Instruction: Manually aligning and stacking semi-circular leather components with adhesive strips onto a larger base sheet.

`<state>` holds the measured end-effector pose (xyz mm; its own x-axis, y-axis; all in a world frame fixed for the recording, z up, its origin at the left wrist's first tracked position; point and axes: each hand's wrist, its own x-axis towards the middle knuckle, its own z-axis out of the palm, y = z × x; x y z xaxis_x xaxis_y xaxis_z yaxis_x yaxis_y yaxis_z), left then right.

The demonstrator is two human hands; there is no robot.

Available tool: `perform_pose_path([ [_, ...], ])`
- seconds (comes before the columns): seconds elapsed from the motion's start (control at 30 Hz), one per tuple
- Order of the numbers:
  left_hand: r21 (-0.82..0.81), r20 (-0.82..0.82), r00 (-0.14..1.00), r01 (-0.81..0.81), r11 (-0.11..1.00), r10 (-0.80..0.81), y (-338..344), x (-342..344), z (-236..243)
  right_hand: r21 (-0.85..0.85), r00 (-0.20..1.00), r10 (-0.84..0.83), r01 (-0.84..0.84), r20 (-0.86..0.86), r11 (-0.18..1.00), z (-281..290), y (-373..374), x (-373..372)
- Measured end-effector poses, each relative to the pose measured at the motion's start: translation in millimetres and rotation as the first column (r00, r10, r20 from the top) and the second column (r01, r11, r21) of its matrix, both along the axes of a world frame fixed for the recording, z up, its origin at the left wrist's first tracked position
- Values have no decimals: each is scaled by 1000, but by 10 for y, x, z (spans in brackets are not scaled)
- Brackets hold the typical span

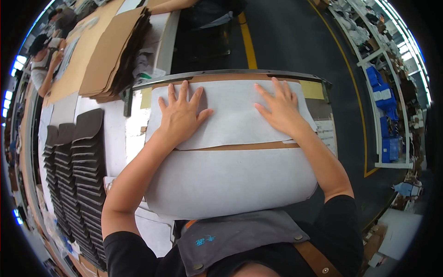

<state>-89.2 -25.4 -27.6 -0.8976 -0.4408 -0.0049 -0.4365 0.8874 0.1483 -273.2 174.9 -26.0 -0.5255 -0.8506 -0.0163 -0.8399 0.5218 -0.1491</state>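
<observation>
Both of my hands lie flat on a white sheet (230,115) that covers a brown board (230,77) near the far side of the work surface. My left hand (181,112) has its fingers spread on the sheet's left half. On the right half, my right hand (280,107) presses down with fingers apart. Just beyond the fingertips runs a dark metal bar (221,72) along the far edge. A second, larger white sheet (230,180) lies nearer to me; a thin brown strip shows between the two sheets.
Dark grey curved pieces (87,152) stand in overlapping rows at the left. Behind them is a stack of brown sheets (113,51) on a long table. Blue bins (385,101) sit on a white rack (369,57) to the right. A person (44,62) works at the far left.
</observation>
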Motion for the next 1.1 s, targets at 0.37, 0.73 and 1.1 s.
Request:
perform_pose_path([
  [0.37,-74,15,1000,13,997,-12,-33,85,-18,63,999,-49,49,-3,997,69,8,-4],
  [0.73,-79,14,1000,19,997,-18,-23,90,15,51,999,-31,32,-30,998,66,47,-7],
  [1.1,-111,-53,997,44,993,-51,-31,107,16,-14,996,-39,38,-75,999,72,16,29],
])
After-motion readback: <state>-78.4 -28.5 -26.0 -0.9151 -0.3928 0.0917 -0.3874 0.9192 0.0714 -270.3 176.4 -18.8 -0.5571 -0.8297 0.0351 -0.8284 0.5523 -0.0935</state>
